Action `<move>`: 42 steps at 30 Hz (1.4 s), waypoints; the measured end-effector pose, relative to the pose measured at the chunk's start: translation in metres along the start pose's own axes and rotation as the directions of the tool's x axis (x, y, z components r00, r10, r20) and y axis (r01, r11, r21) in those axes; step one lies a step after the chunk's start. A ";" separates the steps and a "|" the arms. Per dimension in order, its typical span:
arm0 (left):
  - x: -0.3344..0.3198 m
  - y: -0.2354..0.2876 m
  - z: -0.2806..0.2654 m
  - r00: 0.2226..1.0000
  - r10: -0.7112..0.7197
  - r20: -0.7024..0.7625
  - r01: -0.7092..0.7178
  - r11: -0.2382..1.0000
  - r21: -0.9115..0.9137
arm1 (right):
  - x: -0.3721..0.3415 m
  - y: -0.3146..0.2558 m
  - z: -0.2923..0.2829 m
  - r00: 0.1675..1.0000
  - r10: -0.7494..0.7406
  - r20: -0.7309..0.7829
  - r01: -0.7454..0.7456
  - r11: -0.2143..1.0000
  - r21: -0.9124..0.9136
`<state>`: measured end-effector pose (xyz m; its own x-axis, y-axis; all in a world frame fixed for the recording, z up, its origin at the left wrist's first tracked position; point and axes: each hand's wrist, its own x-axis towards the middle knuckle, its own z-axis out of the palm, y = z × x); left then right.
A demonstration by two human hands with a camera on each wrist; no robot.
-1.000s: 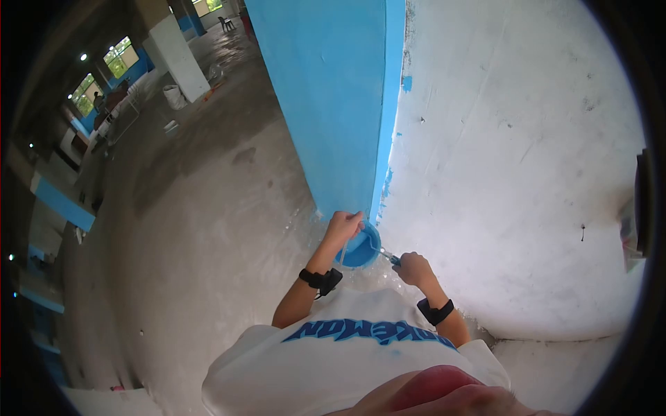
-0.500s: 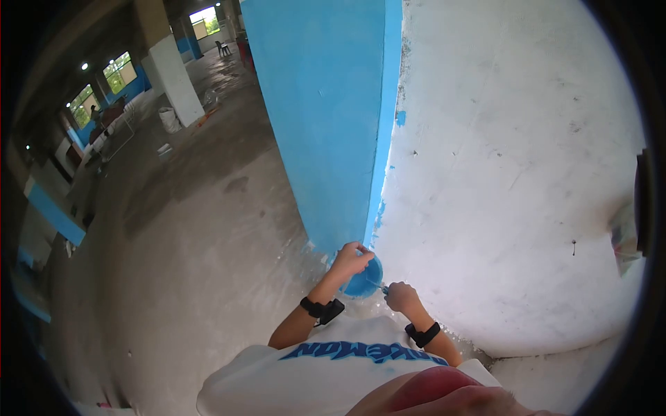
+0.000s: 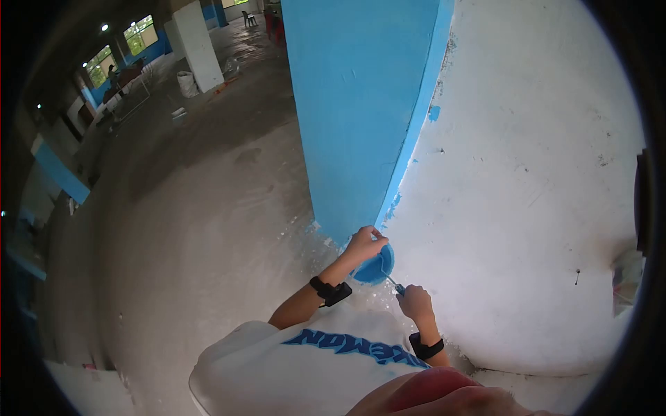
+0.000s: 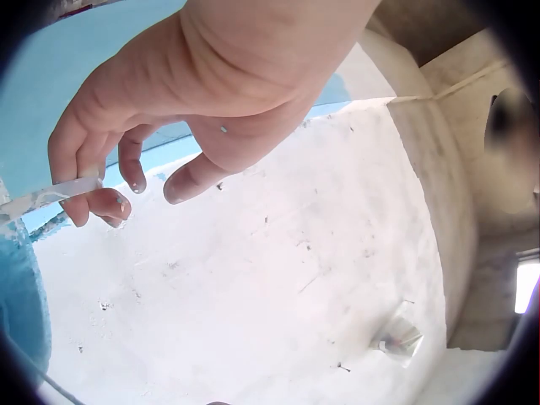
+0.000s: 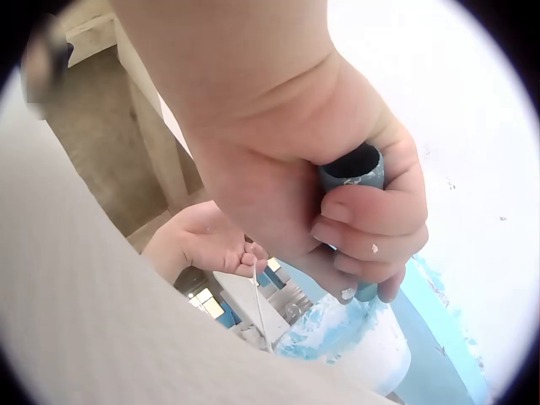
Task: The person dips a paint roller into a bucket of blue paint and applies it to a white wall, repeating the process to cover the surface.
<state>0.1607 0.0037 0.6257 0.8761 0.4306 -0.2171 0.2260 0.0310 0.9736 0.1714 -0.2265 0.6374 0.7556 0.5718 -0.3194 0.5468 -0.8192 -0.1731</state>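
In the head view my left hand (image 3: 364,246) is over the left rim of a blue paint bucket (image 3: 389,260). Its fingers curl round the bucket's pale handle (image 4: 51,197) in the left wrist view, with the thumb held apart. My right hand (image 3: 416,303) grips the teal handle (image 3: 399,290) of a tool whose thin metal shaft reaches into the bucket; its working end cannot be made out. From the right wrist view, the fingers wrap that handle's hollow end (image 5: 353,169) above the paint-smeared white outside of the bucket (image 5: 384,350).
A blue pillar (image 3: 361,104) rises just beyond the bucket, joining a white wall (image 3: 513,208) on the right. Grey concrete floor (image 3: 208,208) with paint specks lies left. Farther back stand a white column (image 3: 201,52), a sack (image 3: 187,84) and a chair (image 3: 250,19).
The head view has shifted, moving the pillar rightward in it. The tool's shaft, short beside the right hand half a second ago, shows longer now. Both hands keep their holds.
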 end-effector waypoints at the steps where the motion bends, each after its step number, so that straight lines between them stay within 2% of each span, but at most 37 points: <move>1: 0.000 0.000 0.004 1.000 0.014 -0.009 -0.014 1.000 0.028 | 0.001 -0.001 -0.002 1.000 0.017 -0.008 -0.017 0.999 -0.045; 3: -0.010 0.011 0.008 1.000 0.014 0.017 -0.014 1.000 -0.007 | 0.005 0.002 0.003 1.000 -0.016 -0.014 0.016 0.999 -0.031; 6: -0.015 0.017 0.012 0.997 -0.036 0.067 0.036 0.999 0.000 | 0.013 0.005 0.012 0.999 -0.003 0.055 0.003 1.000 0.005; 8: -0.013 0.010 0.017 0.995 0.082 0.052 -0.086 0.994 0.069 | 0.013 0.006 0.012 0.995 0.010 0.100 -0.017 0.998 0.066; 9: -0.013 0.009 0.018 0.997 0.057 0.051 -0.061 0.996 0.072 | 0.019 0.022 0.025 0.994 -0.071 0.084 0.068 0.997 0.029; 10: -0.014 0.010 0.017 0.996 0.052 0.071 -0.057 0.996 0.064 | 0.014 0.016 0.010 0.970 0.016 0.244 -0.060 0.983 0.172; 11: -0.013 0.012 0.018 0.995 0.049 0.089 -0.055 0.997 0.058 | 0.011 0.010 -0.011 0.911 0.076 0.405 -0.205 0.936 0.285; 12: -0.014 0.016 0.017 0.994 0.018 0.106 -0.024 0.998 0.055 | 0.006 0.012 -0.016 0.895 0.077 0.438 -0.258 0.893 0.370; 13: -0.017 0.019 0.019 0.994 0.003 0.107 -0.009 0.998 0.060 | 0.009 0.017 -0.012 0.889 0.075 0.451 -0.264 0.890 0.373; 15: -0.019 0.022 0.023 0.988 -0.016 0.151 0.015 1.000 0.012 | 0.016 0.028 0.000 0.871 0.116 0.477 -0.261 0.933 0.249; 16: -0.018 0.020 0.025 0.987 -0.030 0.157 0.027 0.999 0.017 | 0.017 0.030 0.006 0.890 0.120 0.439 -0.248 0.937 0.246; 18: -0.016 0.014 0.035 0.989 0.039 0.140 -0.054 0.993 0.101 | 0.020 0.030 0.020 0.889 0.124 0.441 -0.274 0.915 0.296; 19: -0.017 0.017 0.037 0.986 0.022 0.165 -0.039 0.994 0.099 | 0.020 0.032 0.025 0.894 0.124 0.430 -0.287 0.897 0.337; 21: -0.019 0.020 0.037 0.977 -0.080 0.199 0.078 0.997 0.019 | 0.021 0.031 0.038 0.889 0.143 0.435 -0.332 0.856 0.396; 23: -0.015 0.012 0.035 0.973 -0.090 0.211 0.097 0.995 -0.022 | 0.021 0.034 0.057 0.896 0.152 0.417 -0.352 0.816 0.459; 24: -0.012 0.009 0.034 0.974 -0.083 0.209 0.099 0.993 -0.064 | 0.022 0.038 0.070 0.964 0.116 0.241 -0.213 0.877 0.431; 25: -0.006 0.006 0.031 0.971 -0.078 0.226 0.094 0.994 -0.061 | 0.021 0.036 0.068 0.996 0.060 0.058 -0.078 0.926 0.370; 27: 0.001 0.002 0.022 0.978 -0.101 0.185 0.136 0.973 -0.189 | 0.010 0.031 0.057 0.996 0.087 0.026 -0.090 0.906 0.413; 30: 0.000 0.017 0.012 0.980 -0.122 0.158 0.152 0.969 -0.195 | -0.003 0.024 0.040 0.989 0.134 0.062 -0.148 0.881 0.449; 33: 0.002 0.028 0.007 0.985 -0.102 0.139 0.131 0.967 -0.219 | -0.021 0.025 0.032 0.989 0.135 -0.061 -0.096 0.896 0.433; 36: 0.004 0.038 0.002 0.986 -0.094 0.134 0.123 0.967 -0.223 | -0.041 0.024 0.025 0.969 0.133 -0.208 -0.065 0.950 0.304; 39: 0.002 0.054 -0.002 0.984 -0.099 0.148 0.133 0.962 -0.240 | -0.050 0.029 0.028 0.934 0.218 -0.284 -0.131 0.946 0.296; 41: -0.003 0.061 -0.002 0.979 -0.099 0.177 0.141 0.960 -0.243 | -0.051 0.041 0.049 0.924 0.234 -0.303 -0.133 0.938 0.321; 42: -0.008 0.065 -0.002 0.978 -0.094 0.185 0.138 0.961 -0.241 | -0.050 0.048 0.064 0.940 0.229 -0.254 -0.123 0.919 0.375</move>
<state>0.1675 0.0043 0.6907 0.9146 0.2514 -0.3167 0.2352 0.3063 0.9224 0.1363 -0.2972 0.5854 0.9271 0.3604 -0.1029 0.2743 -0.8394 -0.4692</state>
